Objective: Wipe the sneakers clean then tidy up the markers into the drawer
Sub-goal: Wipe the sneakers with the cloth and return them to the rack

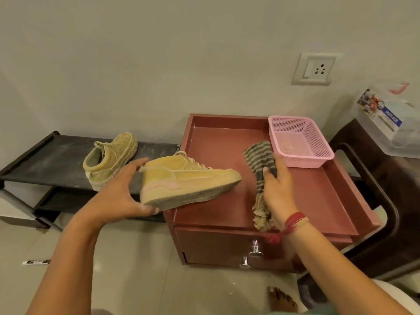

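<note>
Pale wall backs a red-brown drawer cabinet (318,201). Left grip (127,194) clasps the heel of the held sneaker (181,178), thumb under the sole. Right grip (277,189), just off the toe, curls round a striped cloth (259,155). Beyond it sits a pink basket (304,163); beyond the left grip, a second sneaker (109,160) on a black rack (56,160). Held sneaker lies lengthwise between the grips, toe toward the right grip.

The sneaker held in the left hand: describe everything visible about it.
The held sneaker is a tan-yellow lace-up with pale stitched seams, a pink band near the heel and a thick ribbed sole that looks grimy. It lies side-on, toe pointing right, over the left edge of the red-brown drawer unit; whether it touches is unclear. The left hand grips its heel. The cloth in the right hand is apart from it.
</note>
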